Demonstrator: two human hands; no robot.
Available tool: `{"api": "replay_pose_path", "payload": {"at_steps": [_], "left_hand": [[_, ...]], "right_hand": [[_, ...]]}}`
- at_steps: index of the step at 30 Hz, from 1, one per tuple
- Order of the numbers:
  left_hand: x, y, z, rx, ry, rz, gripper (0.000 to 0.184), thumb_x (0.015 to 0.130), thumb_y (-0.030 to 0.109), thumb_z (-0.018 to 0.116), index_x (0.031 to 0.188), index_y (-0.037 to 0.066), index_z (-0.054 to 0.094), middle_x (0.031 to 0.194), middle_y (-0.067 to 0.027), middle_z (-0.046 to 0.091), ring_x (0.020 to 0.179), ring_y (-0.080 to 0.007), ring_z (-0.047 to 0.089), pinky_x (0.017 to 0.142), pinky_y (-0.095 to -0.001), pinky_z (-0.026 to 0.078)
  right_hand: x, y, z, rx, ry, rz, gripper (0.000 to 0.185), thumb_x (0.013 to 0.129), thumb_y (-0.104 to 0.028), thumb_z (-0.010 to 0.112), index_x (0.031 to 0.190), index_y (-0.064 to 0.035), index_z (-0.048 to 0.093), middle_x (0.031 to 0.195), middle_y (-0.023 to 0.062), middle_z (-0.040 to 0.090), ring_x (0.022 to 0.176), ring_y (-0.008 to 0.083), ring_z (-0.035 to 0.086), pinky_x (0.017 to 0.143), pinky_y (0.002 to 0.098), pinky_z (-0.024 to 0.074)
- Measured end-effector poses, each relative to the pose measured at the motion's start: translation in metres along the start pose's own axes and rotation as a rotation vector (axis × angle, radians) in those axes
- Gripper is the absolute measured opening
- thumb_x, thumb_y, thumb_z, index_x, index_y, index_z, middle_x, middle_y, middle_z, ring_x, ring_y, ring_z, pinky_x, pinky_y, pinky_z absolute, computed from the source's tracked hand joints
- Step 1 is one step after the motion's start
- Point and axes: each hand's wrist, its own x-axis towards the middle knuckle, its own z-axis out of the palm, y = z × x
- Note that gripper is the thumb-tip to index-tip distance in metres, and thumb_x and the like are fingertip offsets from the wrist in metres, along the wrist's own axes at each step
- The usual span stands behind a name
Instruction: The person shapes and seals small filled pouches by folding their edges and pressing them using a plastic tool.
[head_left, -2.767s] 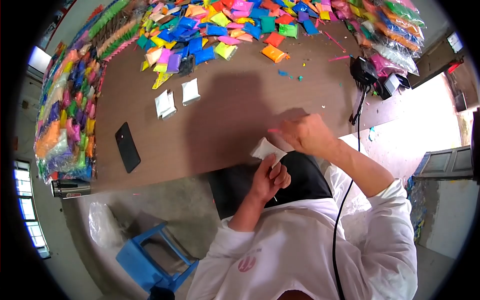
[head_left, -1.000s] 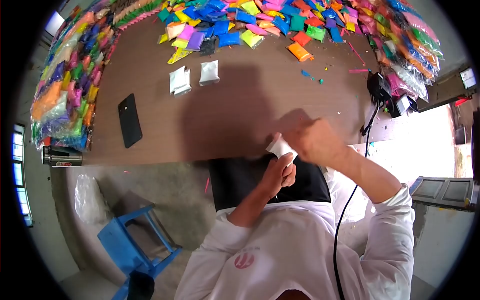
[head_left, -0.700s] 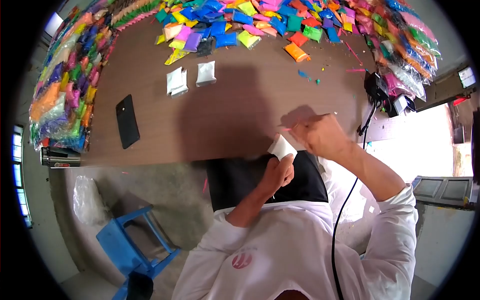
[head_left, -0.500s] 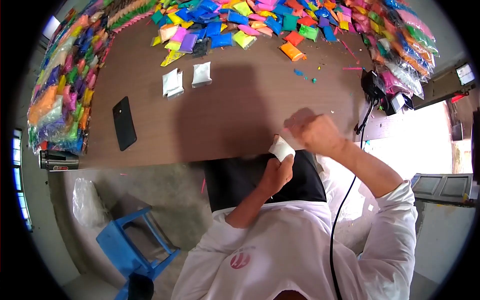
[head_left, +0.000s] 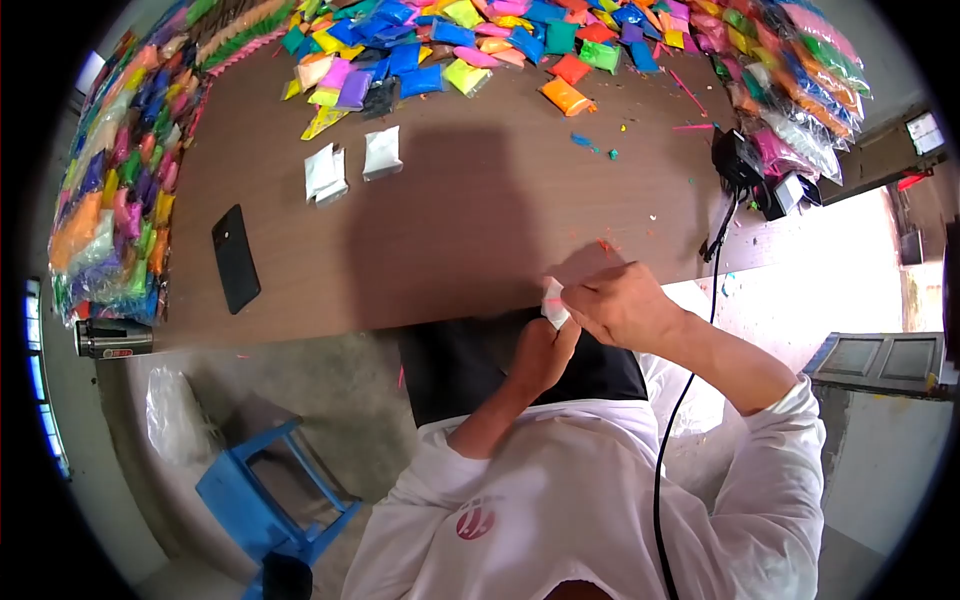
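My left hand (head_left: 545,352) is closed around the lower end of a small white packet (head_left: 554,300), just off the table's front edge. Over the packet's right side, my right hand (head_left: 622,308) is bent in a pinch, its fingertips against the packet. A thin pinkish-red streak crosses the white there; whether it is something in my right fingers cannot be made out. Farther back on the table lie more white packets, two overlapping (head_left: 325,174) and one apart (head_left: 382,153).
A black phone (head_left: 236,260) lies at the table's left. Colourful packets (head_left: 420,60) heap along the back, with bagged stacks at the left (head_left: 120,190) and right (head_left: 800,80). A black device (head_left: 738,160) trails a cable. A blue stool (head_left: 260,490) stands below left.
My right hand has come down and left, from above the packet onto it. The packet has turned and sits slightly lower. The view has shifted a little.
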Motion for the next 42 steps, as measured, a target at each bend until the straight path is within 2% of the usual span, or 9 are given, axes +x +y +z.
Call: {"api": "replay_pose_path", "payload": {"at_steps": [5, 7, 15, 19, 25, 29, 35, 37, 42], "left_hand": [[-0.001, 0.011, -0.003, -0.01, -0.009, -0.015, 0.041, 0.093, 0.031, 0.049, 0.07, -0.003, 0.055, 0.053, -0.0151, 0.046, 0.051, -0.0208, 0.052, 0.051, -0.0373, 0.04], [-0.004, 0.011, -0.003, 0.002, -0.006, 0.007, 0.041, 0.093, 0.031, 0.049, 0.07, -0.003, 0.055, 0.053, -0.0147, 0.046, 0.052, -0.0205, 0.052, 0.051, -0.0369, 0.04], [-0.004, 0.014, -0.003, 0.014, -0.007, 0.038, 0.04, 0.093, 0.03, 0.048, 0.07, -0.002, 0.056, 0.054, -0.0164, 0.049, 0.051, -0.023, 0.054, 0.051, -0.0364, 0.04], [-0.003, 0.015, -0.001, 0.09, -0.046, -0.034, 0.039, 0.093, 0.029, 0.049, 0.07, -0.001, 0.057, 0.055, -0.0179, 0.051, 0.054, -0.0274, 0.057, 0.053, -0.0364, 0.042], [0.001, 0.015, 0.006, 0.257, 0.154, 0.288, 0.034, 0.089, 0.025, 0.052, 0.066, 0.0, 0.058, 0.058, -0.0193, 0.055, 0.062, -0.0355, 0.061, 0.054, -0.0397, 0.045], [0.005, 0.003, 0.007, 0.474, 0.146, 0.502, 0.028, 0.082, 0.021, 0.061, 0.063, 0.002, 0.057, 0.056, -0.0187, 0.053, 0.054, -0.0386, 0.054, 0.048, -0.0386, 0.043], [-0.002, 0.021, -0.006, 0.055, -0.048, 0.153, 0.035, 0.084, 0.02, 0.063, 0.057, 0.003, 0.049, 0.045, -0.0021, 0.044, 0.041, -0.0123, 0.038, 0.042, -0.0283, 0.033], [-0.002, 0.026, -0.011, -0.328, -0.193, -0.086, 0.033, 0.087, 0.022, 0.061, 0.06, 0.006, 0.05, 0.051, 0.0032, 0.045, 0.048, -0.0041, 0.041, 0.045, -0.0236, 0.032], [-0.007, 0.037, -0.011, -0.575, -0.367, -0.068, 0.036, 0.091, 0.032, 0.052, 0.066, 0.005, 0.05, 0.062, -0.0039, 0.053, 0.054, -0.0103, 0.048, 0.051, -0.0251, 0.037]], "right_hand": [[0.0, 0.037, 0.005, -0.008, 0.112, 0.172, 0.007, 0.076, -0.012, 0.061, 0.08, -0.0067, 0.06, 0.072, 0.0086, 0.06, 0.07, 0.0256, 0.061, 0.061, 0.0365, 0.0503], [-0.008, 0.016, 0.002, -0.08, 0.103, -0.047, 0.015, 0.082, -0.014, 0.058, 0.095, -0.0099, 0.063, 0.071, 0.0048, 0.06, 0.066, 0.0227, 0.061, 0.054, 0.0371, 0.0488], [-0.005, 0.019, 0.004, 0.018, 0.282, -0.095, 0.011, 0.08, -0.017, 0.06, 0.082, -0.0064, 0.062, 0.075, 0.0071, 0.059, 0.072, 0.0285, 0.06, 0.059, 0.0394, 0.0496], [-0.012, 0.031, 0.027, -0.123, 0.167, 0.208, 0.007, 0.082, -0.014, 0.06, 0.08, -0.0072, 0.06, 0.076, 0.0082, 0.06, 0.066, 0.0299, 0.059, 0.056, 0.0407, 0.0477], [-0.007, -0.009, 0.006, 0.806, 0.108, 0.727, 0.03, 0.075, -0.026, 0.074, 0.078, -0.0031, 0.055, 0.07, 0.0121, 0.055, 0.06, 0.0281, 0.056, 0.056, 0.0374, 0.0443], [-0.01, -0.019, 0.016, 0.585, 0.221, 0.575, 0.028, 0.076, -0.022, 0.073, 0.079, -0.0013, 0.055, 0.072, 0.0122, 0.055, 0.061, 0.0252, 0.056, 0.057, 0.0358, 0.0443], [-0.031, -0.004, 0.019, 0.981, 0.24, 0.589, 0.015, 0.087, -0.009, 0.062, 0.08, 0.0003, 0.052, 0.067, 0.0037, 0.048, 0.058, 0.0141, 0.048, 0.052, 0.0309, 0.0394], [-0.036, 0.001, 0.018, 1.447, 0.157, 0.724, 0.02, 0.092, -0.02, 0.061, 0.081, -0.0066, 0.051, 0.06, -0.0064, 0.035, 0.049, 0.0049, 0.031, 0.045, 0.024, 0.0247], [-0.034, 0.014, 0.008, 1.497, 0.036, 0.632, 0.014, 0.092, -0.019, 0.061, 0.095, -0.0054, 0.057, 0.068, -0.0047, 0.041, 0.052, 0.0049, 0.034, 0.046, 0.0232, 0.026]]}}
